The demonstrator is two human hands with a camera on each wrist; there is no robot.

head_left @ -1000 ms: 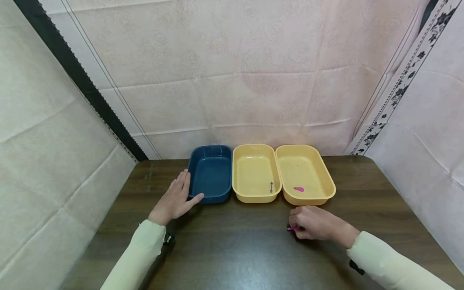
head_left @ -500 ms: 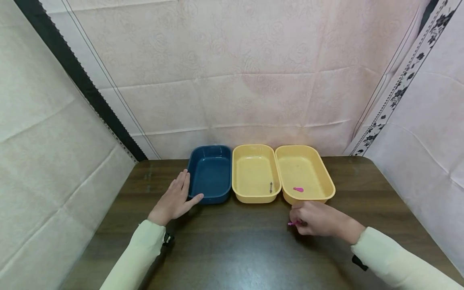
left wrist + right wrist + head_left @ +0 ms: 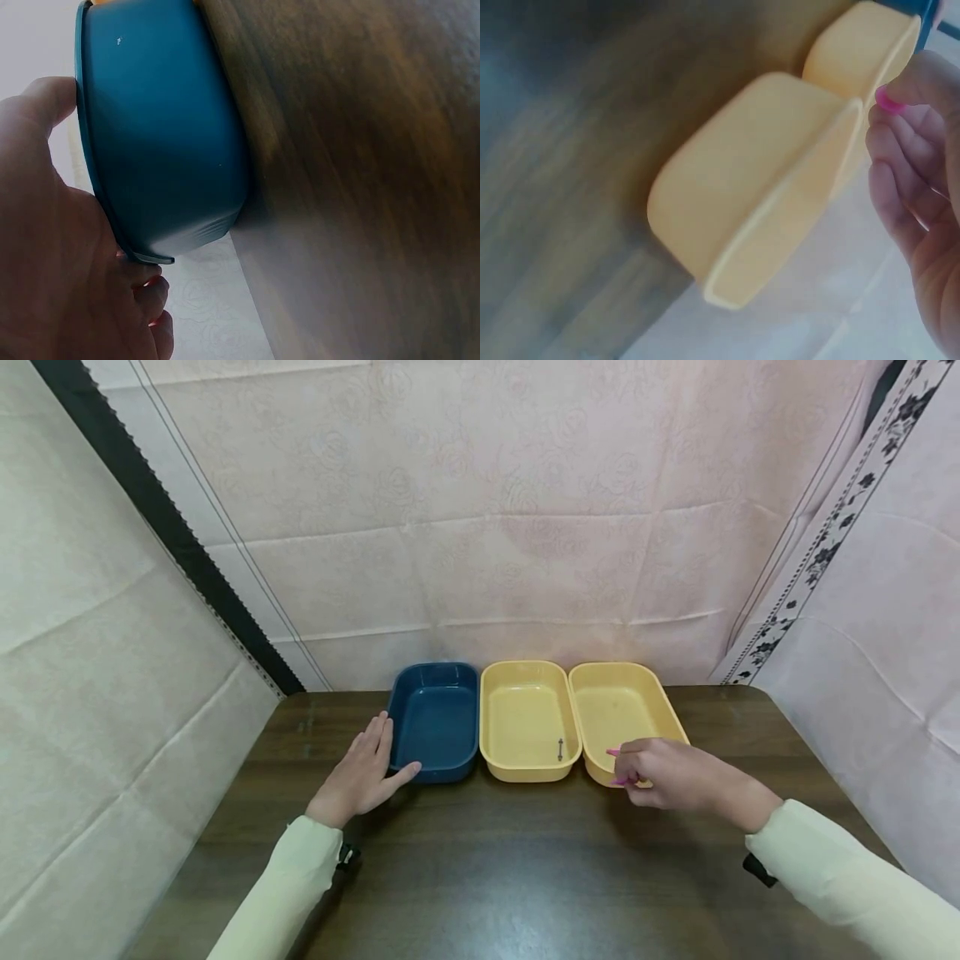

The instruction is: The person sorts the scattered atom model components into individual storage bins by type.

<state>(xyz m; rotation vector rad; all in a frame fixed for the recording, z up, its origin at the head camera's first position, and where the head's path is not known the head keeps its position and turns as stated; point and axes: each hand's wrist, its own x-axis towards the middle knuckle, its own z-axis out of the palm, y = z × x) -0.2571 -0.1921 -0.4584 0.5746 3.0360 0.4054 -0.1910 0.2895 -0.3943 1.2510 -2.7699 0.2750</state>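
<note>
Three trays stand side by side at the back of the table: a blue tray (image 3: 435,718), a middle yellow tray (image 3: 527,720) with a small dark pin (image 3: 559,748) in it, and a right yellow tray (image 3: 613,710). My left hand (image 3: 362,774) lies flat on the table with straight fingers against the blue tray's (image 3: 161,142) left side. My right hand (image 3: 663,772) hovers over the right yellow tray's (image 3: 757,187) front rim and pinches a small pink piece (image 3: 619,782) whose tip shows in the right wrist view as a pink piece (image 3: 889,101). Another pink bit (image 3: 612,752) peeks out behind the fingers.
The dark wooden table (image 3: 480,877) is boxed in by pale cloth walls at the back and on both sides. Its front half holds only my two sleeved forearms.
My right hand has lifted off the table with the pink piece and moved forward to above the right yellow tray's front edge. The left hand has stayed still.
</note>
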